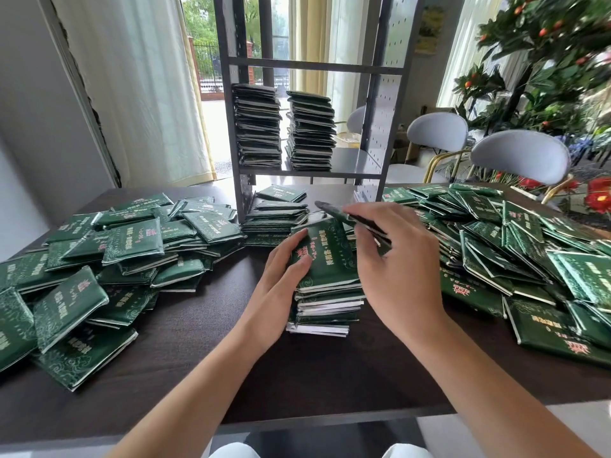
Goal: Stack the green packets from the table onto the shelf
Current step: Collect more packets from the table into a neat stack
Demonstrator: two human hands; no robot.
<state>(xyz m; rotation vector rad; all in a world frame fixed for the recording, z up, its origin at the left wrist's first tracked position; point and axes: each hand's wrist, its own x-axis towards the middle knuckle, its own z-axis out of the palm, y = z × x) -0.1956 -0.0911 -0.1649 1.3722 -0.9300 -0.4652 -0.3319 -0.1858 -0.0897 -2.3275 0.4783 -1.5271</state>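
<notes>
While two tall stacks (pixel 258 125) already stand on the shelf (pixel 350 161), heaps of green packets (pixel 132 241) remain on the table (pixel 205 368). The left hand (pixel 281 276) steadies a fresh pile (pixel 325 292) with straight fingers; the right hand (pixel 393 259) pinches one packet (pixel 344 218).

Left hand (pixel 281 276) steadies the packet stack (pixel 325 289) at counter (pixel 205 328) centre; right hand (pixel 396 259) pinches one packet (pixel 344 218) at 12 o'clock above it.

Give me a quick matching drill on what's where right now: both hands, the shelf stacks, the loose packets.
Things:
1. left hand
2. right hand
3. two tall stacks
4. loose heaps of packets

Places or states:
A. on the shelf
B. pinching a single packet
C. spread over the table
D. steadying the side of the table stack

Pairs: 1-D, 2-B, 3-A, 4-C
</notes>
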